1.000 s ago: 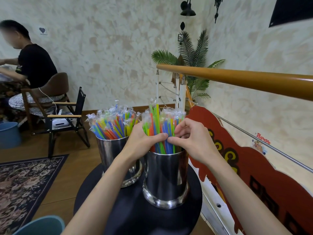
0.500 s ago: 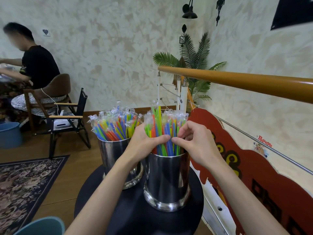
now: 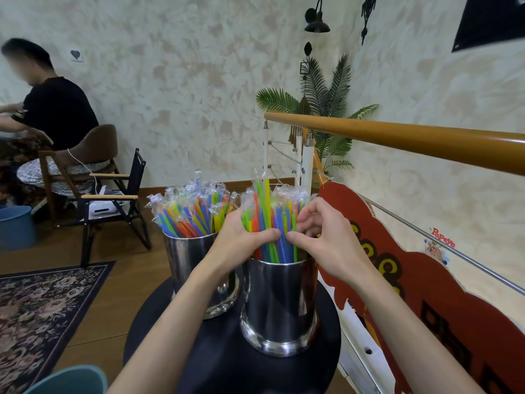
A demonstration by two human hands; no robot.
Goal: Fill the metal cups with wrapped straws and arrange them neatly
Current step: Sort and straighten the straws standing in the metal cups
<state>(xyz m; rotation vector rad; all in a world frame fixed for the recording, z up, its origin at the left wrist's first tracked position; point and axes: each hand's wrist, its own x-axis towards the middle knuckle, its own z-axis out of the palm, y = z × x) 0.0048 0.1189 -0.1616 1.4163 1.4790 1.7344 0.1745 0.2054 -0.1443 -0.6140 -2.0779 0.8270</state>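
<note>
Two cups: both metal, standing upright on the round black tabletop [image 3: 227,362], close together, the near cup [image 3: 279,305] to the right and the far cup [image 3: 187,260] to the left.
Near cup: packed with wrapped straws [image 3: 274,220] in green, yellow, blue, orange and red; they stand nearly upright, and a green and a yellow one stick up above the rest.
Far cup: full of wrapped straws [image 3: 193,211] too, but these fan out and lean to the left.
Left hand [image 3: 241,243]: I curl it round the left side of the bundle in the near cup, just above the rim, thumb across the front of the straws.
Right hand [image 3: 324,240]: I curl it round the right side of the same bundle, thumb tip almost meeting my left thumb, fingers bent in among the straws.
Right of me: a wooden handrail [image 3: 397,137] runs across, with a red cut-out board [image 3: 426,294] below it.
Left of me: a patterned rug [image 3: 42,302] on the wooden floor, a folding chair [image 3: 113,200], and a seated person [image 3: 56,109] in a black shirt by the far wall.
Corner: a palm plant [image 3: 326,100] behind the railing posts.
Bottom edge: the rim of a blue bucket [image 3: 71,379].
</note>
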